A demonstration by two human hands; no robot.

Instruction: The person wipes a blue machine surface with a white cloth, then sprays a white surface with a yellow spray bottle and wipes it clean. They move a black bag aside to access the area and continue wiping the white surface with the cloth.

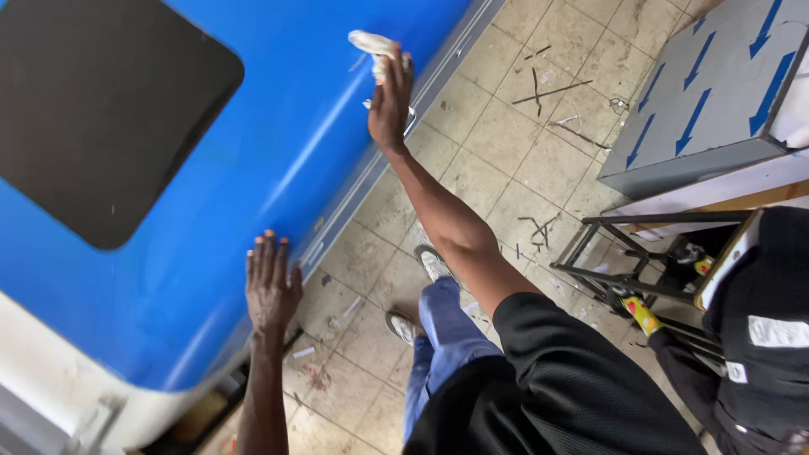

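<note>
A large glossy blue panel (253, 160) with a rounded black window (101, 109) fills the left of the head view. My right hand (389, 97) reaches far forward and presses a crumpled white cloth (375, 44) against the panel near its lower edge. My left hand (271, 282) lies flat on the blue surface, fingers spread, holding nothing. A grey trim strip (438, 72) runs along the panel's lower edge beside the right hand.
Dirty tiled floor (506, 160) with scattered scraps lies below. A grey sheet with blue arrows (708, 93) and a black metal frame (624, 261) stand at the right. Another person in black clothing (758, 337) is at the right edge. My feet (430, 261) stand near the panel.
</note>
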